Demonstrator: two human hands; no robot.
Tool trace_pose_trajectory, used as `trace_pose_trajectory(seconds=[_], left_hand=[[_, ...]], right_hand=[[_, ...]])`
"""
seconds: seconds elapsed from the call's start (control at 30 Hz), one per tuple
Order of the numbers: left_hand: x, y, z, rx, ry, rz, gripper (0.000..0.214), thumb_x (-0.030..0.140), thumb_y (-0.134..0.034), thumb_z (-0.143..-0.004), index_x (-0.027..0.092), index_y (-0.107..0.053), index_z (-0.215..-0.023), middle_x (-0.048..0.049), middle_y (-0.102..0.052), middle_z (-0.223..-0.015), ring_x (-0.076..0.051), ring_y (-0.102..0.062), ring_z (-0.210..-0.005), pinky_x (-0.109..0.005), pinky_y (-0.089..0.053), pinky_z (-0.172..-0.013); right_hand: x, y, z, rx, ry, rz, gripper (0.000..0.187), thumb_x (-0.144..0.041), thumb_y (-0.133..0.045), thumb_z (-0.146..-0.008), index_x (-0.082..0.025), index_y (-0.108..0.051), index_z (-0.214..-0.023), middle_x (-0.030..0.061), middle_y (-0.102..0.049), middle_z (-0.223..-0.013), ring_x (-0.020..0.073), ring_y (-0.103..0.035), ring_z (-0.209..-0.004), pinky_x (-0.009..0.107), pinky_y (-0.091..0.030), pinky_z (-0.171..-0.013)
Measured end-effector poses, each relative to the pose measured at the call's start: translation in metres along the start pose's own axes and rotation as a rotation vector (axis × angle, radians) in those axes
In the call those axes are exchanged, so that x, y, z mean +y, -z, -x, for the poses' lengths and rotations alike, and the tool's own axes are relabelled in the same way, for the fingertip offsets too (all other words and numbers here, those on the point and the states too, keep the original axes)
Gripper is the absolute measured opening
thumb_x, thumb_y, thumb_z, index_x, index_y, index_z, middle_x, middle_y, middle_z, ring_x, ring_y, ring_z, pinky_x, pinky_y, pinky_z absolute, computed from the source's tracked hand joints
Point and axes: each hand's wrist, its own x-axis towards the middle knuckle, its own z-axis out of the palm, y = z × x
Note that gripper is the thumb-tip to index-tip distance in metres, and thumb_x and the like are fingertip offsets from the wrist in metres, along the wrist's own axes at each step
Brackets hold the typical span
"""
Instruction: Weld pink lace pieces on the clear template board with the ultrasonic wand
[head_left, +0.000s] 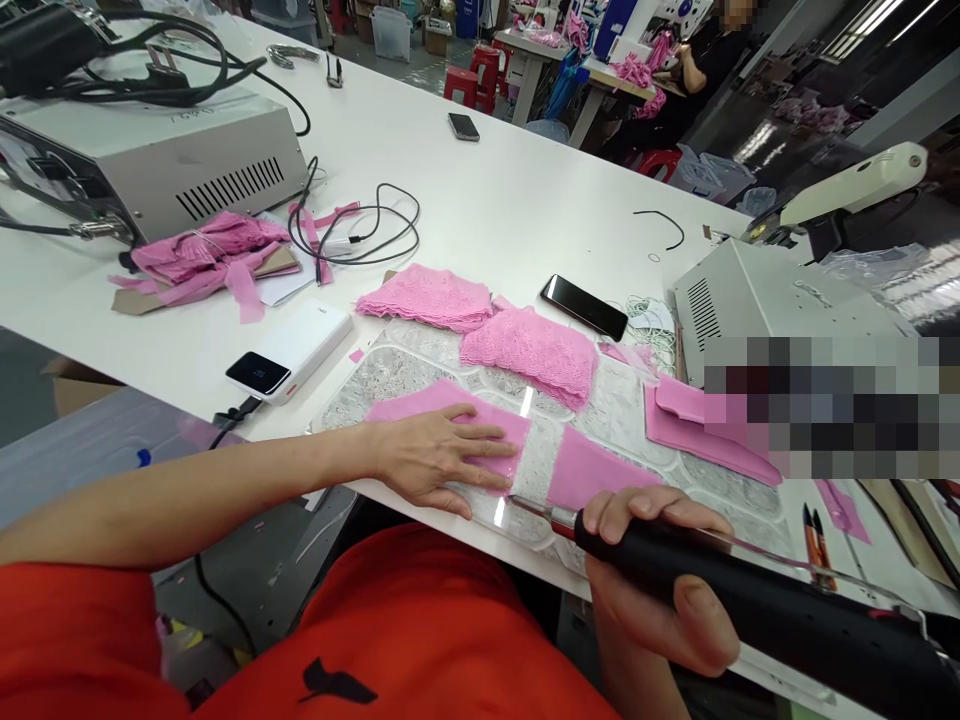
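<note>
My left hand [442, 460] lies flat, fingers spread, on a smooth pink fabric piece [412, 400]. My right hand [637, 600] is wrapped round a thick black hand tool [795, 615] with a slim metal tip. That tip is close to the fabric's right corner, by my left fingertips; whether it touches cannot be made out. Another pink fabric piece [596, 468] lies to the right, just beyond the tool. Both pieces rest on a clear-topped, grey-patterned mat [375, 370]. Behind them are two stacks of pink lace, one left [427, 297] and one right [529, 352].
A grey metal box [217, 150] with cables stands left, near a white power bank [300, 345]. Phones [585, 305] lie farther back. Folded pink fabric [667, 425], pens [817, 545] and another grey machine [750, 290] are on the right. A person sits at a sewing machine beyond.
</note>
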Motion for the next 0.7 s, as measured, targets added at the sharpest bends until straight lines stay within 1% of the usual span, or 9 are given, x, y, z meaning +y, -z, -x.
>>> trace_pose_trajectory(seconds=[0.07,0.27,0.4,0.57,0.7], left_hand=[[0.0002,0.0000,0.0000,0.017,-0.007,0.004,0.047,0.048,-0.050,-0.094,0.026,-0.053,-0.136,-0.0117,-0.043,-0.149,-0.030,-0.040,-0.136,-0.049,-0.026,-0.110],[0.0013,0.0016,-0.0006,-0.004,0.012,0.032,0.048,0.048,-0.053,-0.092,0.028,-0.053,-0.136,-0.0107,-0.040,-0.150,-0.030,-0.040,-0.137,-0.049,-0.026,-0.110],[0.0021,0.0026,-0.0009,-0.032,0.034,0.042,0.046,0.049,-0.048,-0.094,0.029,-0.053,-0.136,-0.0099,-0.039,-0.151,-0.029,-0.038,-0.138,-0.048,-0.024,-0.110],[0.0020,0.0011,0.0001,0.016,0.008,0.011,0.047,0.050,-0.050,-0.093,0.027,-0.055,-0.134,-0.0114,-0.043,-0.148,-0.031,-0.042,-0.135,-0.049,-0.027,-0.109],[0.0023,0.0010,0.0002,0.004,0.010,-0.013,0.047,0.050,-0.048,-0.094,0.026,-0.054,-0.135,-0.0116,-0.041,-0.149,-0.030,-0.041,-0.135,-0.048,-0.026,-0.109]], right_hand=[[0.0003,-0.0006,-0.0003,-0.004,0.002,0.000,0.026,-0.031,-0.054,-0.074,-0.020,-0.059,-0.097,-0.0001,-0.054,-0.083,0.0119,-0.054,-0.057,0.032,-0.046,-0.050],[0.0004,-0.0012,0.0002,0.001,-0.004,0.010,0.026,-0.030,-0.053,-0.074,-0.021,-0.059,-0.097,-0.0003,-0.054,-0.084,0.0122,-0.054,-0.057,0.032,-0.046,-0.050],[0.0010,-0.0015,0.0004,0.011,-0.006,0.034,0.023,-0.028,-0.052,-0.073,-0.021,-0.058,-0.094,-0.0006,-0.054,-0.082,0.0120,-0.054,-0.057,0.033,-0.047,-0.050],[0.0016,-0.0028,-0.0012,-0.006,0.017,0.049,0.017,-0.025,-0.050,-0.075,-0.020,-0.057,-0.090,-0.0013,-0.055,-0.079,0.0120,-0.055,-0.056,0.032,-0.047,-0.049],[0.0018,-0.0037,-0.0014,-0.004,0.018,0.064,0.016,-0.026,-0.051,-0.075,-0.021,-0.057,-0.089,-0.0016,-0.054,-0.078,0.0116,-0.054,-0.055,0.031,-0.047,-0.049]])
